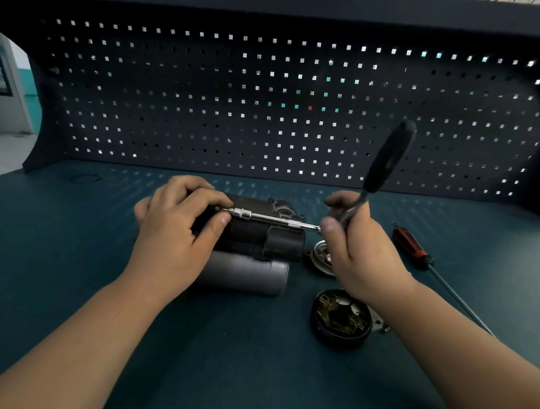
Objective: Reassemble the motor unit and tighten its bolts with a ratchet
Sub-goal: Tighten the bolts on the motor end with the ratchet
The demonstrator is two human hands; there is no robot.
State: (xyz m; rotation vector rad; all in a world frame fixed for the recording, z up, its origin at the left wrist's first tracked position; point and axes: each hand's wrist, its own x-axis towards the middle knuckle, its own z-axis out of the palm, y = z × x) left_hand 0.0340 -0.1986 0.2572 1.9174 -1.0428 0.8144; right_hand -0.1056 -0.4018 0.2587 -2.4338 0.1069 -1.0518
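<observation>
The motor unit (260, 240) lies on its side on the teal bench, a dark housing above a grey cylinder (244, 273). My left hand (176, 227) grips its left end, thumb and forefinger pinching the socket tip of a silver extension bar (270, 219). The bar runs level across the top of the motor to the ratchet (388, 160), whose black handle points up and away. My right hand (354, 246) holds the ratchet at its head. A round black brush-holder cap (340, 318) lies open-side up to the right front. A small metal end part (319, 258) sits partly hidden behind my right hand.
A screwdriver with a red and black handle (410, 247) lies to the right, its long shaft pointing toward me. A black rubber ring (85, 178) rests at the back left. A dark pegboard (289, 106) closes off the back of the bench.
</observation>
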